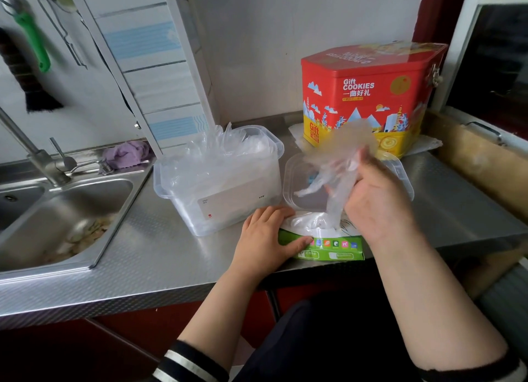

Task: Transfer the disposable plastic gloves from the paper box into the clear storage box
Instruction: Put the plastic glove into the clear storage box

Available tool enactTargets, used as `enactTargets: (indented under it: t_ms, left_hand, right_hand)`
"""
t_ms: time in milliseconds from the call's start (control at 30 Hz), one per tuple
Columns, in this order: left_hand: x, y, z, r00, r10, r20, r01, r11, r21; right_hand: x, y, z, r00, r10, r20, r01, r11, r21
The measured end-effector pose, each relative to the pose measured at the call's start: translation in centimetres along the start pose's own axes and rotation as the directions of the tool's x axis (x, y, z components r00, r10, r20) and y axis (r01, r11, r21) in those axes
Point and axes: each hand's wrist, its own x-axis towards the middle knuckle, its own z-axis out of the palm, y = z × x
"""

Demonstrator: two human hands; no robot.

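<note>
A green and white paper box (328, 246) lies at the counter's front edge, with crumpled clear gloves showing in its top opening. My left hand (267, 239) rests flat on the box's left end and holds it down. My right hand (377, 199) grips a bunch of thin clear plastic gloves (343, 153), lifted above the box and still trailing into its opening. To the left stands the clear storage box (217, 181), lid off, stuffed with clear gloves that stick up over its rim. Its clear lid (303, 179) lies flat behind the paper box.
A red and yellow cookie tin (368, 96) stands at the back right on the steel counter (160, 256). A steel sink (57, 219) with a tap is at the left. A purple cloth (125, 153) lies behind the sink. A brush hangs on the wall.
</note>
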Motion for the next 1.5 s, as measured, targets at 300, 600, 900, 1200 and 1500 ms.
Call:
enactTargets:
  t_ms: [300, 600, 900, 1200, 1500]
  left_hand:
    - [0.0, 0.5, -0.5, 0.999, 0.022, 0.038, -0.023, 0.999, 0.031]
    - [2.4, 5.2, -10.3, 0.974, 0.044, 0.223, 0.221, 0.053, -0.974]
    - [3.3, 4.6, -12.8, 0.933, 0.077, 0.352, 0.346, 0.078, -0.935]
    - [5.0, 3.1, -16.2, 0.981, -0.129, 0.147, 0.148, -0.006, -0.989]
    - [7.5, -4.9, -17.3, 0.773, -0.604, -0.193, 0.349, 0.66, -0.666]
  right_hand:
    - [-0.5, -3.7, 2.3, 0.947, -0.322, 0.003, 0.322, 0.947, -0.008]
    - [-1.2, 0.9, 3.4, 0.687, -0.336, 0.644, 0.725, 0.268, -0.634]
    - [-1.7, 2.8, 4.1, 0.742, -0.051, 0.668, 0.63, -0.287, -0.722]
    - [-0.3, 5.0, 5.8, 0.618, -0.264, 0.741, 0.668, -0.322, -0.671]
    - [7.3, 4.1, 12.9, 0.706, 0.289, 0.646, 0.706, -0.218, -0.674]
